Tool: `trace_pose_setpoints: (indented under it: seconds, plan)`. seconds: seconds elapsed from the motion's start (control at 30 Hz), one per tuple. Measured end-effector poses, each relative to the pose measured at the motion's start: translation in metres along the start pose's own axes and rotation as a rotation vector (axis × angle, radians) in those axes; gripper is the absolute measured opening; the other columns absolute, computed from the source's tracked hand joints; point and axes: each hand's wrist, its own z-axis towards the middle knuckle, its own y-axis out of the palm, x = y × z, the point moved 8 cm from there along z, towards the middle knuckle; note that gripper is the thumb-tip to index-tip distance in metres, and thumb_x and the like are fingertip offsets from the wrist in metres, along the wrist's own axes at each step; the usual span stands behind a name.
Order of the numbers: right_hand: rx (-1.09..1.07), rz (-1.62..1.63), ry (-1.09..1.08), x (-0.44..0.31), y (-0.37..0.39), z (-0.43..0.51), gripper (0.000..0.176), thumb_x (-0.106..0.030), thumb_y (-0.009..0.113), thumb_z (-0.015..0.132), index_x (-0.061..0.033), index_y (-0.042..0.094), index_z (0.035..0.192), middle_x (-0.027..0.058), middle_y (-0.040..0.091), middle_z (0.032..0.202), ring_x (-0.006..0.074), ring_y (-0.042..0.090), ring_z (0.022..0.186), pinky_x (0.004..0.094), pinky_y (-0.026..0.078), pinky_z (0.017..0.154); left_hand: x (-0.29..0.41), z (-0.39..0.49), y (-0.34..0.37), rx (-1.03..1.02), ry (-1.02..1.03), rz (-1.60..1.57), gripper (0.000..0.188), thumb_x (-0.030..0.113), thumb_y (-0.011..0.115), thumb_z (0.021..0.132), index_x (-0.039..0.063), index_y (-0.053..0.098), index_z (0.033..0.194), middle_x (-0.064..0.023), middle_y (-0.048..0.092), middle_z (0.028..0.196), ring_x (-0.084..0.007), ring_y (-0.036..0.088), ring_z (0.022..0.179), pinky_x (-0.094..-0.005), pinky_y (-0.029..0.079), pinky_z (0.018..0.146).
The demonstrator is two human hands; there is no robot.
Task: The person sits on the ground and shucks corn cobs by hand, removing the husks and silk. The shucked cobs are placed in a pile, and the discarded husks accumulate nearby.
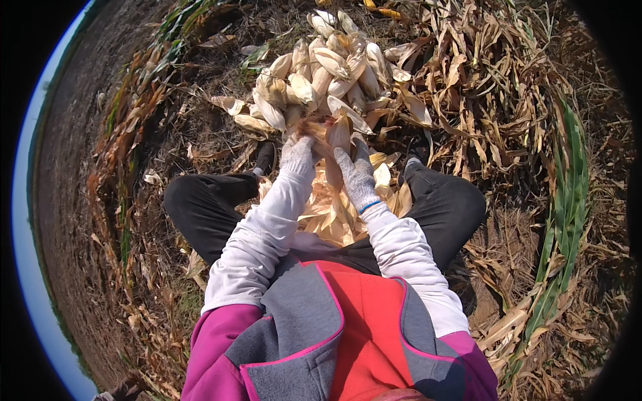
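Both my hands wear pale knitted gloves and meet over my lap, in front of a heap of corn ears in dry husks (331,65). My left hand (299,153) is closed around the end of an ear of corn with brown silk. On the other side of it, my right hand (355,168) grips a dry corn husk (339,133) that stands up between thumb and fingers. How far the husk is parted from the ear cannot be told. Loose peeled husks (331,210) lie between my legs, below the hands.
Dry corn stalks and leaves (471,75) are piled at the upper right. Green leaves (567,210) curve along the right side, and more stalks (125,175) run down the left. Yellow bare corn (388,12) lies at the top edge. My bent knees flank the husks.
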Motion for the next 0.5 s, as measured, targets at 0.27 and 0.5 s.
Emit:
trace_pose_setpoints:
  seconds: [0.27, 0.5]
  plan:
    - [-0.015, 0.826, 0.115, 0.058, 0.010, 0.015, 0.057, -0.042, 0.046, 0.106, -0.0059, 0.039, 0.149, 0.0097, 0.050, 0.142, 0.0211, 0.049, 0.128, 0.0323, 0.040, 0.106, 0.022, -0.057, 0.060, -0.300, 0.958, 1.078, 0.011, 0.011, 0.067, 0.079, 0.009, 0.067, 0.090, -0.0111, 0.067, 0.088, -0.0296, 0.065, 0.074, -0.0408, 0.055, 0.069]
    - [0.045, 0.517, 0.129, 0.066, 0.002, 0.018, 0.060, -0.037, 0.063, 0.100, -0.0024, 0.044, 0.145, 0.0149, 0.058, 0.127, 0.0261, 0.060, 0.109, 0.0351, 0.050, 0.090, -0.023, -0.029, 0.040, -0.417, -0.039, 0.054, 0.039, 0.002, 0.048, 0.091, 0.000, 0.061, 0.128, -0.0078, 0.067, 0.116, -0.0166, 0.061, 0.106, -0.0284, 0.048, 0.095]
